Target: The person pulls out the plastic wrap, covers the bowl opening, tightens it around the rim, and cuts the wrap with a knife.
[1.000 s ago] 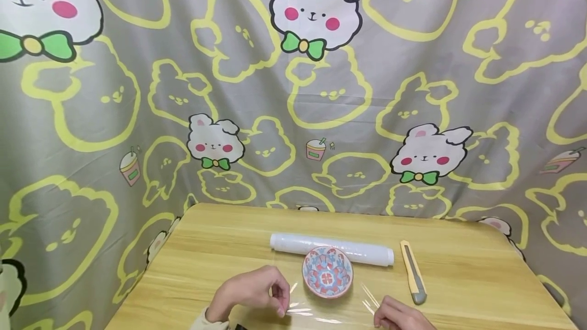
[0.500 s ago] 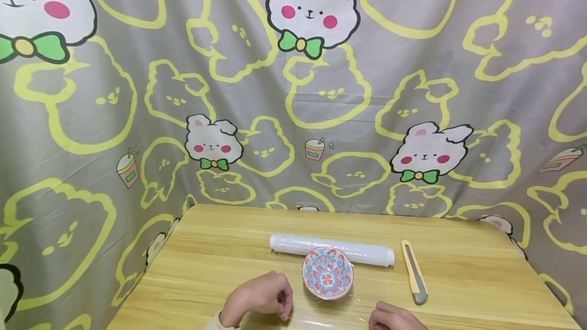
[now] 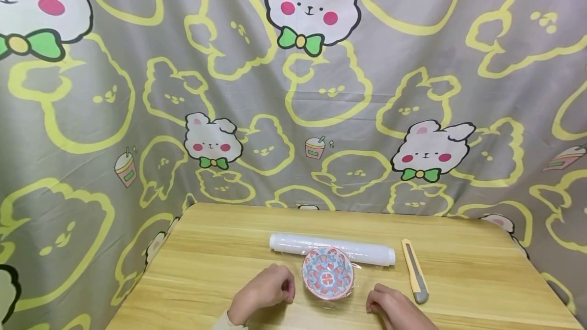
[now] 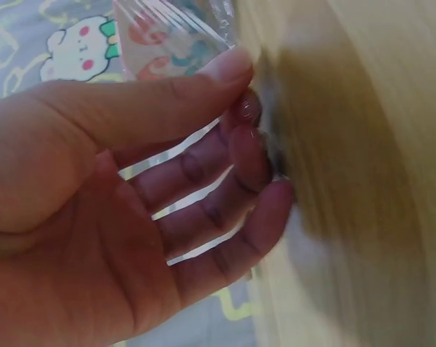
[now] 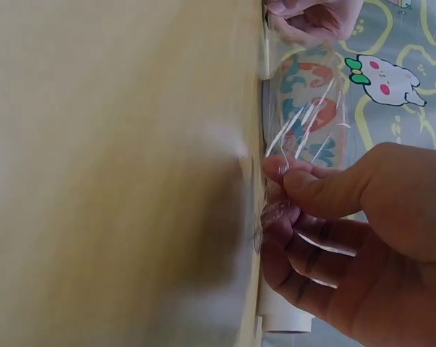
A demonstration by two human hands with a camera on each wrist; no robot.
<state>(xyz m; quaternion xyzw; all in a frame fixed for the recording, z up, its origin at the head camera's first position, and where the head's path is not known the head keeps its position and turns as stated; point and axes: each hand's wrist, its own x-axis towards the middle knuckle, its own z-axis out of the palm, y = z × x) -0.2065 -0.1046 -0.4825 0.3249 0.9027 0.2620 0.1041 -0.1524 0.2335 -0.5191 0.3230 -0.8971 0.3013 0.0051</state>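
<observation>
A small bowl with a red and blue pattern stands on the table, clear plastic wrap stretched across it. To its left, my left hand pinches an edge of the wrap between thumb and fingers, low by the tabletop. My right hand holds another edge on the near right side, thumb against the index finger in the right wrist view. Creases in the film run from the bowl toward the left thumb. Behind the bowl lies the white roll of plastic wrap, partly hidden by it.
A yellow and grey utility knife lies right of the bowl, beyond my right hand. The wooden table ends at a grey curtain with rabbit prints, which closes off the back and sides.
Both hands have moved slightly forward and closer to the bowl. The bright streaks on the wrap in front of the bowl are gone. Bowl, roll and knife stay in place.
</observation>
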